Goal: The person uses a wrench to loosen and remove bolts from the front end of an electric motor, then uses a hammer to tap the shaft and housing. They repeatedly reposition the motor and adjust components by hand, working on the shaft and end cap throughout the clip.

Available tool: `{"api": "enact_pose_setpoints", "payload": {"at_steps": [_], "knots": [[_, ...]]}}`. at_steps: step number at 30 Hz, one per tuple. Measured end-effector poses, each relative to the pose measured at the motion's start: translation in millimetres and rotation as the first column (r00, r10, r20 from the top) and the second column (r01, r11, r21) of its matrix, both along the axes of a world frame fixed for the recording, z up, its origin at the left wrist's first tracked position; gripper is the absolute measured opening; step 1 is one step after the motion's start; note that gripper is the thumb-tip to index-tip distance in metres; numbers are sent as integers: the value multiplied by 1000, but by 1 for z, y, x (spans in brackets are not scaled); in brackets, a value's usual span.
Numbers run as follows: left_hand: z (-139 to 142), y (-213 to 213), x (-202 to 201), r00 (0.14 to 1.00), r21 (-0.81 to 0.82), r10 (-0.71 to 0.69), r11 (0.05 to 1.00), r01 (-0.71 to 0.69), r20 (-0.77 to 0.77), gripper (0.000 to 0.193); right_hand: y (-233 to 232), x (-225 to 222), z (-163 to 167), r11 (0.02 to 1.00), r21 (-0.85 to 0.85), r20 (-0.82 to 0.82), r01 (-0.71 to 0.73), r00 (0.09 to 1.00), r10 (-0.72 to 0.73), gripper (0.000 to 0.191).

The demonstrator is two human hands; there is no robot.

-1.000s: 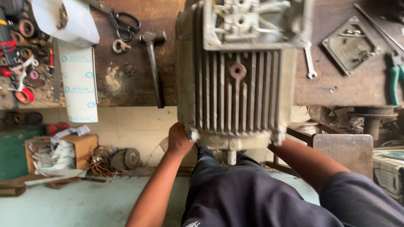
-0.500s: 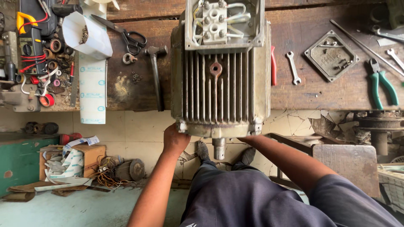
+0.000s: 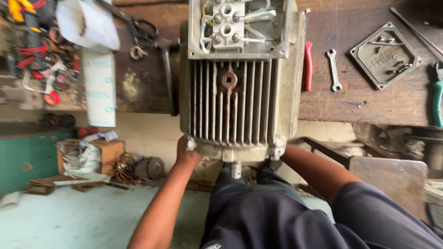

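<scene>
Finned grey electric motor (image 3: 240,87) sits at the near edge of a worn wooden workbench (image 3: 369,97), shaft end overhanging toward the person, terminal box open on top. Left hand (image 3: 188,152) cupped on the motor's lower left corner; right hand hidden under the motor's right corner, grip can't tell. On the bench: spanner (image 3: 333,69), square metal cover plate (image 3: 385,55), scissors (image 3: 140,30), hammer (image 3: 166,69). Pale concrete floor (image 3: 78,216) below with a cardboard box (image 3: 90,154) of scrap.

Bare bench (image 3: 369,101) right of motor (image 3: 240,92) past spanner (image 3: 333,69), hammer (image 3: 167,74) and scissors (image 3: 138,27) crowding left side
</scene>
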State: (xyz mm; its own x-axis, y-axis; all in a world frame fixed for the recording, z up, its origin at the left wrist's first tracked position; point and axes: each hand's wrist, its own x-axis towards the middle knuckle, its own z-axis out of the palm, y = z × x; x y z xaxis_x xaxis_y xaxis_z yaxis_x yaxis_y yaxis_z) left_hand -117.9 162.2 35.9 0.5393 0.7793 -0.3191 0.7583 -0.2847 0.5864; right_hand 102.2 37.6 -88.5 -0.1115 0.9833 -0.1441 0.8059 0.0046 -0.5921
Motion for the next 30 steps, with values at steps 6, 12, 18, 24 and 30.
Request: {"api": "enact_pose_setpoints", "payload": {"at_steps": [6,12,18,24,30], "knots": [[35,0,14,938,624,-318,709,330,-135,8,-4,3,26,999,30,-1,39,999,-39,44],[33,-1,13,946,622,-313,725,294,-83,7,-5,6,32,998,29,-13,62,998,-61,44],[5,3,0,994,174,25,984,-44,111,19,3,14,15,998,28,-23,59,998,-58,43],[-11,-3,-7,993,-39,114,993,-114,2,27,6,15,0,996,56,-45,63,997,-60,43],[14,3,8,959,412,-230,868,279,-166,21,-11,10,36,982,127,-101,141,986,-129,42]]}}
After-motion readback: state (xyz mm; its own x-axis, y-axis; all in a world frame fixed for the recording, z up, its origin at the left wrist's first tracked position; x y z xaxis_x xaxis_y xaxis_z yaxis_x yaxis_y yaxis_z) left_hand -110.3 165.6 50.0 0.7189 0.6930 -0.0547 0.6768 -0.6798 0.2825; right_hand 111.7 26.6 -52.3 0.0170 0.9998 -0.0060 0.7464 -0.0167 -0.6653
